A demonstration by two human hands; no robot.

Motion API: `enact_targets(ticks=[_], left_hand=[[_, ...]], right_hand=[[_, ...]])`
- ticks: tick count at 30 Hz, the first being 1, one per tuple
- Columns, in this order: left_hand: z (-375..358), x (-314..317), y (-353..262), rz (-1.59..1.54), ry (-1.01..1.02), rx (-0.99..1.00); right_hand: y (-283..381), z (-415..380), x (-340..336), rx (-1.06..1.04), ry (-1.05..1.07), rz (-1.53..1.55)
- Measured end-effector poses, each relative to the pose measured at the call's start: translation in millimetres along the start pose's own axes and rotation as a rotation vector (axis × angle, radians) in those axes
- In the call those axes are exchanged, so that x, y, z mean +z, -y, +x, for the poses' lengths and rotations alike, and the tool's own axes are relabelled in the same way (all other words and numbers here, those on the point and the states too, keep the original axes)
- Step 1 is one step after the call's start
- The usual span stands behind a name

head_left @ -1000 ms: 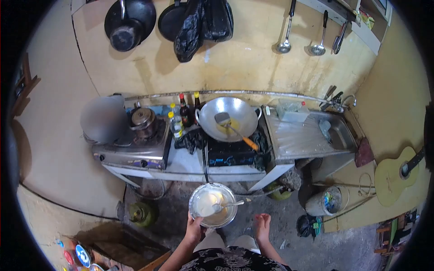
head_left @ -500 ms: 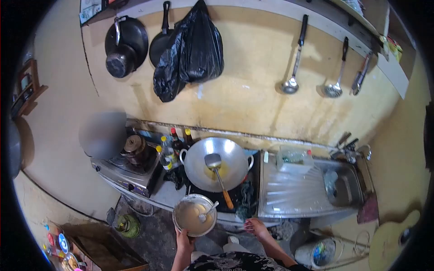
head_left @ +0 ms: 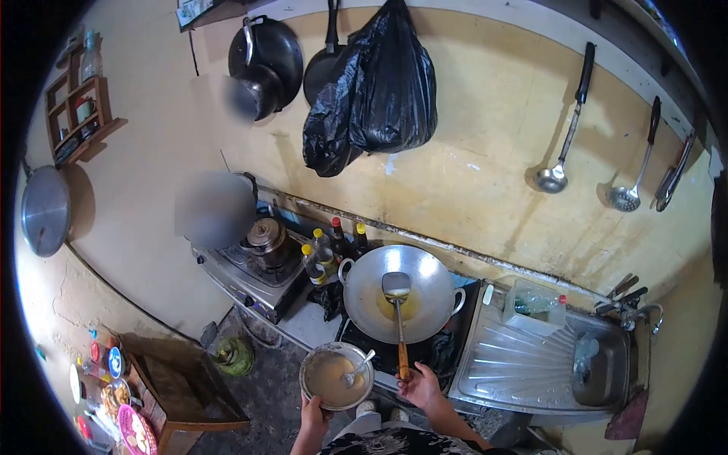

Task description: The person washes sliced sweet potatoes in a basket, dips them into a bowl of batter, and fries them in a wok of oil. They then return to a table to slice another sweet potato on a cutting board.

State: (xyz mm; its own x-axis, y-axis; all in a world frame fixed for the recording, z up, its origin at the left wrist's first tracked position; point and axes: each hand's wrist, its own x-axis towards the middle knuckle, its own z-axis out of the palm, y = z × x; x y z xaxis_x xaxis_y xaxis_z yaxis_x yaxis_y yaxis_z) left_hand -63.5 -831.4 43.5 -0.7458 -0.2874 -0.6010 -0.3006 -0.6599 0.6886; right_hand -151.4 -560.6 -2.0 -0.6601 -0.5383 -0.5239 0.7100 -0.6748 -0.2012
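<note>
My left hand (head_left: 312, 417) grips the near-left side of a metal bowl (head_left: 368, 385) with pale brown batter (head_left: 326, 371) in it. A spoon (head_left: 361, 365) leans in the batter, its handle toward the bowl's right rim. My right hand (head_left: 422, 388) has its fingers closed at the end of a spatula's (head_left: 403, 353) wooden handle. The spatula's metal blade lies in a large two-handled wok (head_left: 436, 296), which holds some yellowish oil (head_left: 389, 307) at the bottom. The wok stands over the stove, right of and beyond the bowl.
Bottles (head_left: 324, 250) and a black plastic bag (head_left: 326, 299) stand left of the wok. A kettle (head_left: 267, 241) sits on a second stove (head_left: 262, 292). To the right is a steel sink (head_left: 504, 360) with a plastic box (head_left: 537, 322). Pans, ladles and a black bag (head_left: 394, 98) hang on the wall.
My right hand has come to the spatula's handle and closed on it; the handle has swung left, toward me. My left hand still holds the bowl. The view has shifted left.
</note>
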Motion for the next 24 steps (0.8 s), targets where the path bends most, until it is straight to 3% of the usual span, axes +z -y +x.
enact_targets(ticks=[4,7,14,16,17,20,24], left_hand=[[4,1,-16,0.027,0.024,0.026],[2,0,-24,0.04,0.001,0.068],[-13,14,-35,0.114,0.036,0.104],[-11,5,-18,0.106,0.03,0.071],[-6,-1,-12,0.1,0.048,0.061],[-8,12,-9,0.078,0.023,0.085],[-10,22,-4,0.111,0.03,0.085]], right_hand=[[4,11,17,0.114,0.075,0.205],[5,46,-17,-0.033,0.19,-0.004],[2,-10,39,-0.34,-0.349,-0.763],[5,-14,7,-0.486,-0.485,-1.173],[4,-17,-13,-0.721,-0.54,-1.491],[6,-47,-4,-0.702,-0.689,-1.684],[4,-78,-16,-0.782,-0.72,-1.712]])
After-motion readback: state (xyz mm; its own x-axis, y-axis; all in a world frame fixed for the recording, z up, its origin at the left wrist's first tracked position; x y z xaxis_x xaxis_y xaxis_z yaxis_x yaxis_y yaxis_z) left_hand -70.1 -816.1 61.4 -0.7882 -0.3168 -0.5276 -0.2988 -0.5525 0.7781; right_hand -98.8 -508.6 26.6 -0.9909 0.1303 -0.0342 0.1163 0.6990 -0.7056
